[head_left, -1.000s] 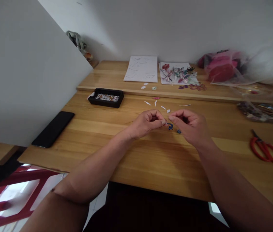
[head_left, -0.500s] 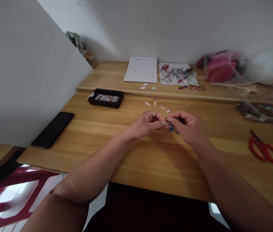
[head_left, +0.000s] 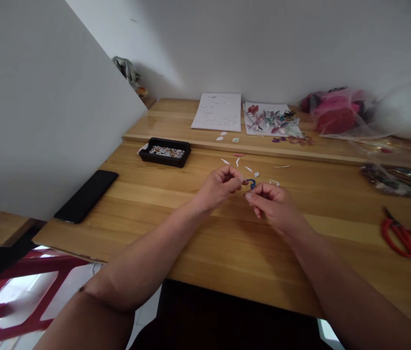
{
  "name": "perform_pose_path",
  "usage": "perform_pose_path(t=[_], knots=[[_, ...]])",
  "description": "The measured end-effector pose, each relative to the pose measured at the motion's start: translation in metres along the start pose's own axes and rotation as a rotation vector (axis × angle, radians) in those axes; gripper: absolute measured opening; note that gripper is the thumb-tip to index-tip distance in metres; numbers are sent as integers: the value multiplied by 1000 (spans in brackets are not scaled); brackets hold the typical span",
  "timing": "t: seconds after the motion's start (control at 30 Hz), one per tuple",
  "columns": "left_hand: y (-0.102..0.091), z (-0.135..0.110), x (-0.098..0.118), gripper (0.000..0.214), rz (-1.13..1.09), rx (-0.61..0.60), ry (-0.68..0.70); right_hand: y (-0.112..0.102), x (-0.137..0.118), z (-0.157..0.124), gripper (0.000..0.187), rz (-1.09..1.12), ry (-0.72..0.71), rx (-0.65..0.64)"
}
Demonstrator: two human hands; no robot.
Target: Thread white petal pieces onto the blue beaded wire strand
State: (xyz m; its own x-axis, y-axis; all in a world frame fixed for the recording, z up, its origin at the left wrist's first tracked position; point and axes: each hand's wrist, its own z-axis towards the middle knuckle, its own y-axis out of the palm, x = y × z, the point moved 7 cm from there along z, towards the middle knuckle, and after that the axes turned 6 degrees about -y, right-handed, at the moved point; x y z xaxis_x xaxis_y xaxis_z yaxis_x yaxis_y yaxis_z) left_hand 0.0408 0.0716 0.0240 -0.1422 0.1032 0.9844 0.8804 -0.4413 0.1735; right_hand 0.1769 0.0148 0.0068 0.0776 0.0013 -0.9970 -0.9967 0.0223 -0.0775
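My left hand [head_left: 222, 188] is closed in a pinch at the left end of a small blue curled piece [head_left: 251, 182], which sticks out to the right of the fingertips. Just below and to the right, my right hand [head_left: 273, 204] is pinched too, its fingertips close under the blue piece. Whatever is between the right fingers is too small to name. Beyond the hands lie several small white leaf-shaped pieces [head_left: 248, 169], a small rounded pale piece [head_left: 257, 174] and a white curled piece [head_left: 274, 182]. Both hands are held over the wooden table [head_left: 147, 204].
A black tray [head_left: 164, 160] holds small beads. A black phone [head_left: 87, 196] lies at the left; red-handled scissors [head_left: 407, 240] at the right. On the raised shelf are a white sheet [head_left: 217, 113], flower-like ornaments [head_left: 273, 119] on paper, and a clear bag with pink contents [head_left: 336, 114].
My right hand has dropped below the left, and the fingertips have parted a little. The blue piece now shows above the right fingers. A white curled piece has come into sight behind the right hand.
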Motion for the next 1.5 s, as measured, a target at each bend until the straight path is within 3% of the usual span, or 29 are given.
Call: perform_pose_path(t=[0.2,0.53,0.67,0.77,0.9,1.1,1.33,1.5], knots=[[-4,2,-3,18,15,28,25,1,-6,-4,27,-89,-35,-50],[0,1,-7,18,75,-13,33,12,-36,-18,7,-595,-410,-24],[-1,1,-4,13,194,6,74,14,-41,-22,8,-615,-469,-23],[1,0,0,13,277,-16,102,7,-50,-24,6,-568,-492,46],[11,-4,0,13,281,-153,80,-11,-55,-18,8,-505,-449,170],[20,-8,-3,20,41,-294,-4,-28,-38,0,14,-318,-337,222],[11,-3,-1,26,-46,-202,7,-19,-4,10,26,-21,-46,138],[11,-1,-5,30,-255,-183,-12,-9,3,6,28,-80,11,65]])
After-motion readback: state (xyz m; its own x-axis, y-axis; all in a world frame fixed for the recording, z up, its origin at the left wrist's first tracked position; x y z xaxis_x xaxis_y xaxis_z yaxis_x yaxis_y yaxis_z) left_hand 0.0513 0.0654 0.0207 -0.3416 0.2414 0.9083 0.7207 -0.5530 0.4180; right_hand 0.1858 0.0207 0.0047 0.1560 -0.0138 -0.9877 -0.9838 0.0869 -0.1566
